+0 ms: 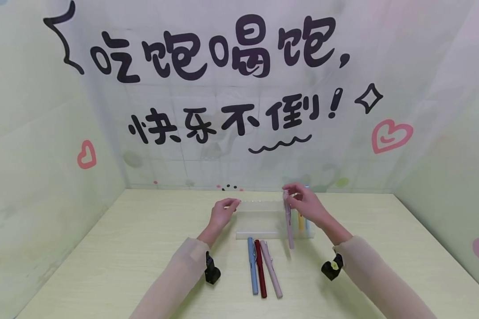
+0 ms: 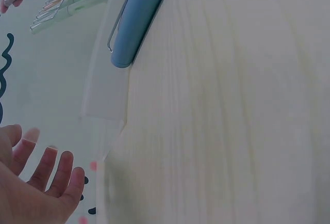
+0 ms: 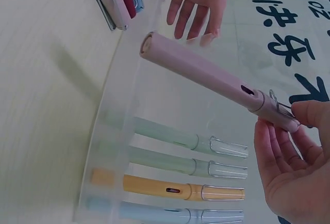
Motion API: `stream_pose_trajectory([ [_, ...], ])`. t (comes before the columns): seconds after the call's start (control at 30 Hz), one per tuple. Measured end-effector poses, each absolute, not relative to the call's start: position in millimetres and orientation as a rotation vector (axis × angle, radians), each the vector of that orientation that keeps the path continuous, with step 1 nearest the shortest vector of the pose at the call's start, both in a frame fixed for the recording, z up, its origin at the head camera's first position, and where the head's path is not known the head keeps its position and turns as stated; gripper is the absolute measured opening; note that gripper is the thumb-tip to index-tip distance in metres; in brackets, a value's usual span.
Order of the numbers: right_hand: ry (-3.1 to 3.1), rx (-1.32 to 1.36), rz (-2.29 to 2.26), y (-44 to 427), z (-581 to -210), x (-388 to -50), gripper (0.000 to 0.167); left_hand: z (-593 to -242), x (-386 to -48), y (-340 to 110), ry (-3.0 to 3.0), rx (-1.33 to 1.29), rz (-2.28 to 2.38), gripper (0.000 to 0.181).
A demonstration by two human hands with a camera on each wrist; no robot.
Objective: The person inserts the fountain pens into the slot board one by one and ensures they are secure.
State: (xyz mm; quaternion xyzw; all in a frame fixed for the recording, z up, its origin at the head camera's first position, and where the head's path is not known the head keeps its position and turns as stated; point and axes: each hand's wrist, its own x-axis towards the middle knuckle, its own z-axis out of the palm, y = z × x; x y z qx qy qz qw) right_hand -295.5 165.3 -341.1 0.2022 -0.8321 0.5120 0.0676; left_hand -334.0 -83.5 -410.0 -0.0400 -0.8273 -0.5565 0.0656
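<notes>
Pinching the pink pen (image 3: 201, 72) by one end in the right hand (image 1: 309, 206), likely to keep its length free before the clear rack (image 1: 259, 235), with the left hand (image 1: 222, 214) loosely spread at the rack's left end (perhaps for steadying; cannot tell if touching).

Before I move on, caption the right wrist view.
Right hand holding a pink pen; four pens in a translucent rack.

Bright tabletop (image 1: 104, 257), soft shadows (image 3: 75, 70); wrist views dimmer
</notes>
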Motion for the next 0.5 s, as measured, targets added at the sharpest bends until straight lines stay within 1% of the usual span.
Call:
stream_pose_trajectory([
  [0.07,-2.496,0.575,1.505,167,-339,-300,0.029,-411,-335,-83,-2.496,-0.125,-1.677,0.030],
  [0.23,-2.447,0.513,1.465,168,-331,-308,0.026,-411,-335,-84,-2.497,-0.123,-1.675,0.030],
  [0.5,-2.352,0.487,1.497,165,-321,-313,0.025,-412,-336,-83,-2.499,-0.115,-1.659,0.030],
])
